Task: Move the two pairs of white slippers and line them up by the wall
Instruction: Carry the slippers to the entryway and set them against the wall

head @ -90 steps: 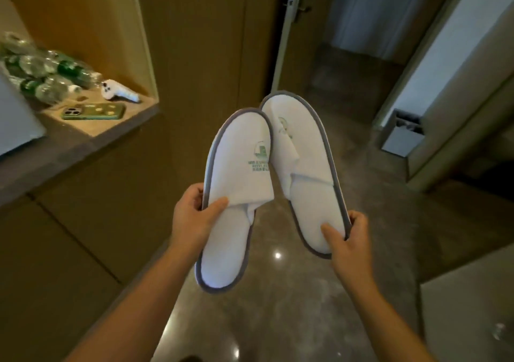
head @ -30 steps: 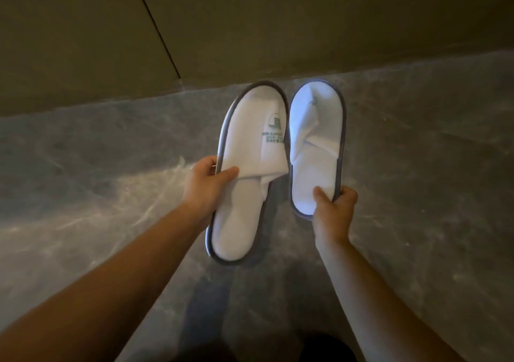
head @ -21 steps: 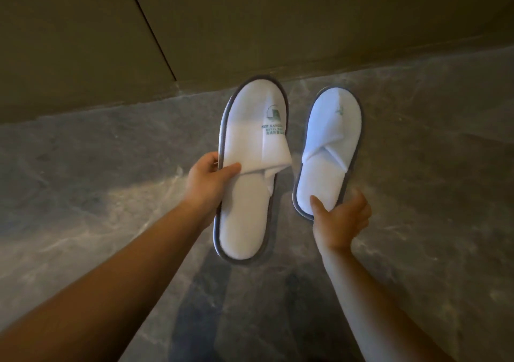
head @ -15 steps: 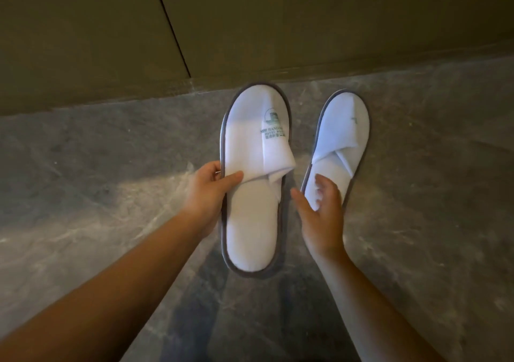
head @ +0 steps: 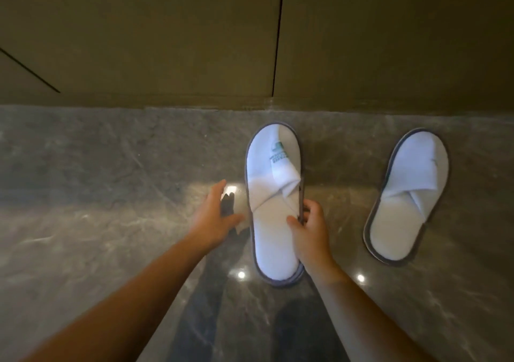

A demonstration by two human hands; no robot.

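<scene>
Two white slippers with grey edging are in view near the brown wall [head: 194,41], toes toward it. The slipper with green print [head: 271,217] is at the centre, and my right hand [head: 308,230] grips its right edge with thumb on the insole. My left hand [head: 215,217] hovers just left of that slipper with its fingers apart, holding nothing. The other slipper [head: 406,197] lies by itself on the floor further right, tilted slightly, with no hand on it. The second pair is out of view.
The floor [head: 97,194] is glossy grey marble with bright light spots. The wall's dark baseboard runs across the view just beyond the slipper toes. A vertical seam divides the wall panels above the centre slipper.
My right hand let go of the right slipper, which now lies on the floor, and took the printed slipper's edge. My left hand released the printed slipper and opened.
</scene>
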